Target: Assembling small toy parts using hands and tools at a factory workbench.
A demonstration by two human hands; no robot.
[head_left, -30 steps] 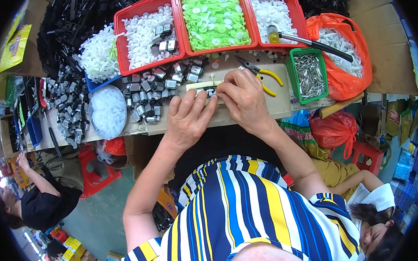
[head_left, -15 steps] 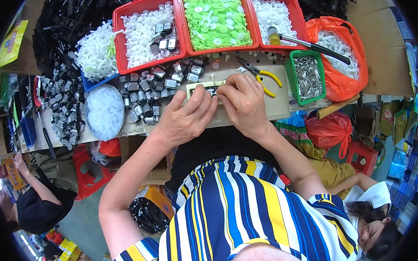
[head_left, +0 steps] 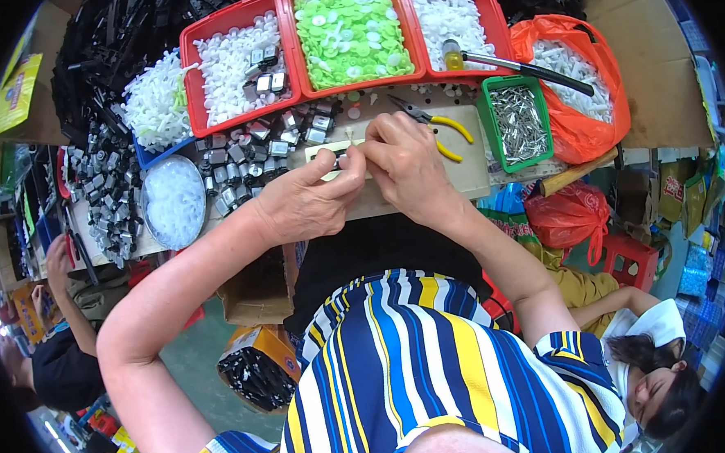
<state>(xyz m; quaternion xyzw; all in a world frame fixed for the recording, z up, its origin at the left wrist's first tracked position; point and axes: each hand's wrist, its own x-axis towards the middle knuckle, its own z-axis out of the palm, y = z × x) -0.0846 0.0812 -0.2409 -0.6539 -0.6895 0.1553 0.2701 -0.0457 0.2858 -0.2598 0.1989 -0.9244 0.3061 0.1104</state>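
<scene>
My left hand (head_left: 308, 198) and my right hand (head_left: 408, 165) meet fingertip to fingertip over the work board. Both are pinched closed, and whatever sits between the fingers is too small and covered to name. Just beyond the left fingers lies a cream-coloured block (head_left: 315, 154) with a dark part in it, partly hidden by that hand. Beside the right hand are pliers with yellow handles (head_left: 452, 125), their jaws pointing away to the left. Many small silver motors (head_left: 240, 166) are heaped left of the block.
Red bins (head_left: 292, 45) at the back hold white pieces and green discs (head_left: 353, 38). A rod-like tool (head_left: 527, 72) lies across the right bin. On the right are a green basket (head_left: 523, 165) of metal pins and an orange bag (head_left: 579, 137); on the left, a round tub (head_left: 174, 202). People sit at both sides.
The whole view has shifted a little. My left elbow has swung outward to the left, and my fingertips have drawn closer together. At left, another person's hand has risen toward the bench.
</scene>
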